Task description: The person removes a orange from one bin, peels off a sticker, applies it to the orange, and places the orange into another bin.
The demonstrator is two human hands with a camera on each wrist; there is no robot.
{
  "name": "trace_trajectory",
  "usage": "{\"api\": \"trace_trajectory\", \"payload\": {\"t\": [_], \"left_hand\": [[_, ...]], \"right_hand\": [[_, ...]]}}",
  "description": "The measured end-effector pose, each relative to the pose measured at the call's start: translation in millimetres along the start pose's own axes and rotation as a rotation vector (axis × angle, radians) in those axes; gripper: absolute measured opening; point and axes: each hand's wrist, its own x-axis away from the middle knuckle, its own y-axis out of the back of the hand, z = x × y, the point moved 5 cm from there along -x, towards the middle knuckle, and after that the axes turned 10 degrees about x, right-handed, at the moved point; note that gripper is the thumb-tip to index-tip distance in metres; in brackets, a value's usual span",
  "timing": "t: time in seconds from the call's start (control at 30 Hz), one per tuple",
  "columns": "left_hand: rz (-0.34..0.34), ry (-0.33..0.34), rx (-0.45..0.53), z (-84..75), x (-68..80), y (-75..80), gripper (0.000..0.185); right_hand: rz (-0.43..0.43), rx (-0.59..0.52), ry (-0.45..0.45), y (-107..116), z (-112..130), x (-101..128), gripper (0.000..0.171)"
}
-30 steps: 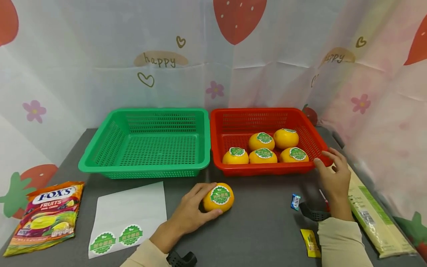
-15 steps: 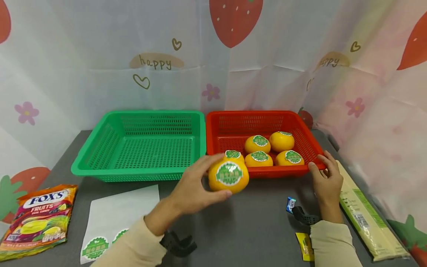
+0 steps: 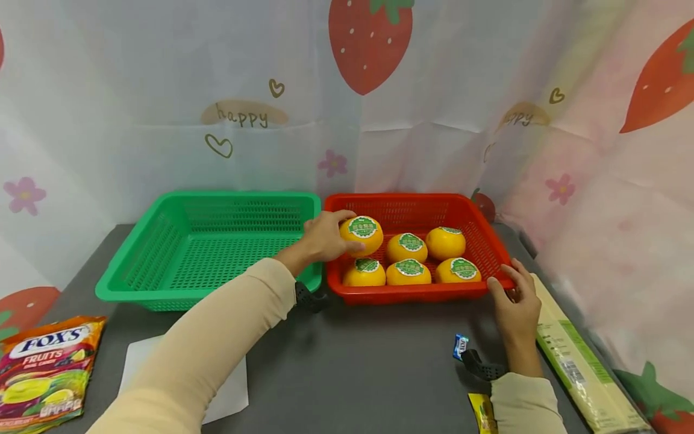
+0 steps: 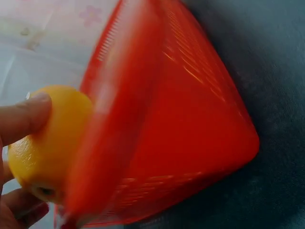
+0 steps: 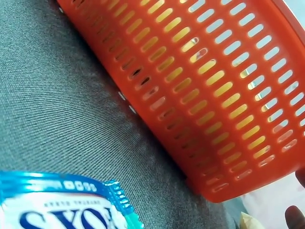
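Observation:
My left hand [image 3: 325,238] holds an orange [image 3: 362,236] with a round green-and-white sticker, above the left part of the red plastic basket [image 3: 412,294]. In the left wrist view, thumb and fingers grip this orange [image 4: 52,143] beside the basket's rim, which is blurred. Several more stickered oranges sit inside, among them a front-left orange [image 3: 364,273] just below the held one. At the basket's front right corner, my right hand [image 3: 517,310] grips the rim between thumb and fingers. The right wrist view shows the slotted basket wall [image 5: 190,95], with only fingertips [image 5: 295,218] at the edge.
A green basket [image 3: 187,295] adjoins the red one on the left. A white sheet [image 3: 230,386] lies partly under my left sleeve. A candy bag [image 3: 51,371] is far left. A blue wrapped candy [image 3: 460,346], a yellow packet [image 3: 482,413] and a long pale package [image 3: 580,355] lie right.
My left hand has lifted the orange off the table and carried it forward, over the red basket. My right hand has stayed at the basket's corner. The head view has shifted slightly.

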Motion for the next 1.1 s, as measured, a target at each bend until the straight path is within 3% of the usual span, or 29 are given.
{"api": "trace_trajectory", "payload": {"t": [0.1, 0.27, 0.57, 0.83, 1.1], "left_hand": [[0.039, 0.002, -0.044, 3.1, -7.4, -8.1, 0.073], [0.099, -0.002, 0.007, 1.5, -15.8, -17.5, 0.073], [0.139, 0.05, -0.072, 3.9, -24.2, -16.6, 0.069], [0.143, 0.106, -0.062, 8.7, -24.8, -14.6, 0.081], [0.046, 0.013, -0.008, 10.9, -22.2, -8.5, 0.078]], "right_hand": [[-0.001, -0.01, 0.001, -0.8, 2.2, 0.6, 0.038], [0.002, -0.007, -0.004, -1.6, 2.8, 6.0, 0.039], [0.005, -0.031, 0.001, -4.4, 12.0, 3.8, 0.039], [0.011, -0.042, 0.005, -3.6, 22.4, 1.7, 0.038], [0.02, -0.023, 0.011, -5.7, 7.6, -5.2, 0.039]]}}
